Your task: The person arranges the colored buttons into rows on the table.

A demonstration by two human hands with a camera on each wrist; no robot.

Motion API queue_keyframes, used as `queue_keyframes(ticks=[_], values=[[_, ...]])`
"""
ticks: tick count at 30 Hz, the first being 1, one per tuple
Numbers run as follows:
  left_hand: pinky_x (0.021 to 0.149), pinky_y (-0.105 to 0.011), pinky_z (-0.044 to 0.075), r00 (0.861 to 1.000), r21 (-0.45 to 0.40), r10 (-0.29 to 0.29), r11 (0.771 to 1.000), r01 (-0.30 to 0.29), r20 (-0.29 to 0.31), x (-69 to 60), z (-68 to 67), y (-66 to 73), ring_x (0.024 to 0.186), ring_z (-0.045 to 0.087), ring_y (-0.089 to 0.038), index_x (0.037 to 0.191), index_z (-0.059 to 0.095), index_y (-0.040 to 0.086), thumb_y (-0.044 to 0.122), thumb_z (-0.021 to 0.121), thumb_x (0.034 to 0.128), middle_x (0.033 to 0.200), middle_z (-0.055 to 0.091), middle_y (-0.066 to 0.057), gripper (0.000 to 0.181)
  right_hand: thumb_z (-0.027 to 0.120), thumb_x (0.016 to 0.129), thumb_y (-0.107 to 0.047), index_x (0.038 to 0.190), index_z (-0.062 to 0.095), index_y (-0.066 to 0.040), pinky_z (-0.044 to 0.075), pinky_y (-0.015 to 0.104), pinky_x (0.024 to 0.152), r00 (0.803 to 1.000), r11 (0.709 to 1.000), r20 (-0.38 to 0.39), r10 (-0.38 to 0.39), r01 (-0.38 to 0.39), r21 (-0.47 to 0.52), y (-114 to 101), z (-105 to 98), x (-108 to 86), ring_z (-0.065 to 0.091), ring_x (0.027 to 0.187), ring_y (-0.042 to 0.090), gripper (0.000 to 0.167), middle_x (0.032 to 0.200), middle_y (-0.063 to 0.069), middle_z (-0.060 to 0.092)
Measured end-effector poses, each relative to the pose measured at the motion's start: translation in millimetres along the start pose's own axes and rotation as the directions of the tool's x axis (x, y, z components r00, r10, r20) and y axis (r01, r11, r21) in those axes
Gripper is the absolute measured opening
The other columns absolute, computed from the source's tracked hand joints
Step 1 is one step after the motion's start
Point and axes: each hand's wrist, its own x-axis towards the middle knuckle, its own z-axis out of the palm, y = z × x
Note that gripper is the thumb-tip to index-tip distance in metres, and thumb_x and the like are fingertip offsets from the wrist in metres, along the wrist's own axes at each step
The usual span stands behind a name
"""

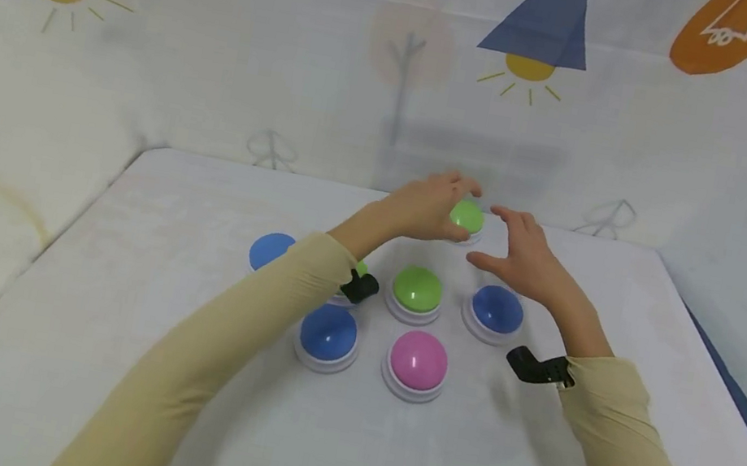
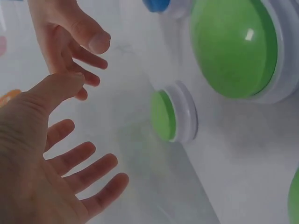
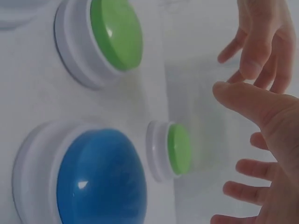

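Observation:
Both hands hover around a green dome-shaped push button [image 1: 468,217] on a white base at the far edge of the table. My left hand [image 1: 426,205] is on its left side, fingers spread and loosely bent, holding nothing. Opposite it, my right hand [image 1: 528,260] has thumb and fingers apart, also holding nothing. Both wrist views show a gap between the hands and that far button [image 2: 163,115]. Nearer to me stand another green button [image 1: 418,289] and a blue button [image 1: 497,310], the latter below my right hand.
A pink button [image 1: 419,361] and a blue button [image 1: 329,333] stand at the front. Another blue button [image 1: 270,250] and a green button [image 1: 362,268] are partly hidden by the left sleeve [image 1: 238,334]. Behind the white table [image 1: 99,368] hangs a printed curtain [image 1: 325,77].

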Motion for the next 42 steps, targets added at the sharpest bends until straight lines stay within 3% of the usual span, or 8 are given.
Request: queue_keyframes(ticks=[7, 14, 22, 26, 29, 35, 38, 42], values=[[0.106, -0.040, 0.042, 0.994, -0.006, -0.083, 0.996, 0.084, 0.073, 27.8, 7.9, -18.3, 0.134, 0.044, -0.023, 0.148, 0.041, 0.018, 0.042, 0.068, 0.0909, 0.149, 0.042, -0.005, 0.067, 0.068, 0.092, -0.032, 0.151, 0.021, 0.006, 0.030, 0.066, 0.108, 0.997, 0.998, 0.046, 0.055, -0.053, -0.031, 18, 9, 30.2, 0.025, 0.136, 0.052, 0.084, 0.148, 0.036, 0.024], [0.109, -0.040, 0.039, 0.989, -0.023, -0.115, 0.993, 0.118, 0.090, 43.1, 24.9, -29.3, 0.136, 0.042, -0.026, 0.149, 0.040, 0.015, 0.039, 0.071, 0.0890, 0.149, 0.042, -0.009, 0.072, 0.069, 0.091, -0.029, 0.152, 0.018, 0.005, 0.030, 0.066, 0.108, 0.993, 0.993, 0.053, 0.108, -0.106, -0.045, 35, 22, 50.6, 0.025, 0.135, 0.054, 0.087, 0.147, 0.036, 0.023], [0.116, -0.035, 0.031, 0.977, -0.206, -0.201, 0.955, 0.212, 0.070, 49.8, 42.5, -51.2, 0.142, 0.036, -0.025, 0.152, 0.033, 0.008, 0.032, 0.074, 0.0875, 0.155, 0.038, -0.010, 0.080, 0.070, 0.089, -0.028, 0.154, 0.010, 0.004, 0.028, 0.066, 0.109, 0.980, 0.982, 0.082, 0.179, -0.173, -0.073, 38, 28, 68.9, 0.019, 0.139, 0.054, 0.094, 0.151, 0.036, 0.018], [0.114, -0.039, 0.034, 0.974, -0.259, -0.216, 0.939, 0.227, 0.068, 54.1, 51.9, -61.3, 0.138, 0.040, -0.027, 0.152, 0.033, 0.009, 0.028, 0.077, 0.0834, 0.152, 0.042, -0.012, 0.083, 0.070, 0.090, -0.027, 0.154, 0.005, 0.006, 0.024, 0.063, 0.113, 0.975, 0.982, 0.116, 0.188, -0.186, -0.027, 42, 25, 73.6, 0.020, 0.140, 0.055, 0.097, 0.150, 0.039, 0.015], [0.111, -0.040, 0.038, 0.973, -0.235, -0.218, 0.944, 0.231, 0.079, 58.5, 57.5, -64.4, 0.135, 0.043, -0.026, 0.152, 0.034, 0.013, 0.029, 0.079, 0.0814, 0.149, 0.045, -0.011, 0.085, 0.070, 0.089, -0.025, 0.154, 0.005, 0.007, 0.023, 0.062, 0.114, 0.979, 0.987, 0.130, 0.157, -0.160, 0.011, 46, 23, 78.6, 0.023, 0.139, 0.055, 0.097, 0.149, 0.040, 0.016], [0.111, -0.038, 0.037, 0.990, -0.111, -0.126, 0.985, 0.132, 0.057, 70.3, 64.5, -60.2, 0.132, 0.047, -0.025, 0.151, 0.035, 0.014, 0.032, 0.078, 0.0834, 0.145, 0.051, -0.009, 0.082, 0.069, 0.089, -0.016, 0.150, 0.013, 0.013, 0.019, 0.059, 0.117, 0.987, 0.997, 0.148, 0.059, -0.064, 0.031, 49, 23, 88.7, 0.022, 0.142, 0.051, 0.088, 0.151, 0.039, 0.021], [0.111, -0.038, 0.038, 0.992, -0.069, -0.112, 0.991, 0.115, 0.050, 73.2, 67.1, -56.8, 0.132, 0.048, -0.024, 0.151, 0.036, 0.014, 0.030, 0.076, 0.0855, 0.144, 0.051, -0.009, 0.078, 0.066, 0.091, -0.014, 0.150, 0.014, 0.013, 0.019, 0.058, 0.117, 0.984, 0.997, 0.164, 0.072, -0.077, 0.027, 48, 24, 91.0, 0.023, 0.142, 0.050, 0.084, 0.152, 0.038, 0.023], [0.108, -0.036, 0.041, 0.989, -0.036, -0.143, 0.989, 0.145, 0.039, 75.0, 70.6, -54.8, 0.128, 0.052, -0.022, 0.148, 0.041, 0.015, 0.027, 0.074, 0.0875, 0.140, 0.055, -0.006, 0.070, 0.063, 0.093, -0.013, 0.151, 0.014, 0.011, 0.022, 0.056, 0.117, 0.978, 0.993, 0.175, 0.113, -0.119, 0.025, 48, 26, 91.7, 0.026, 0.142, 0.049, 0.080, 0.152, 0.037, 0.026]])
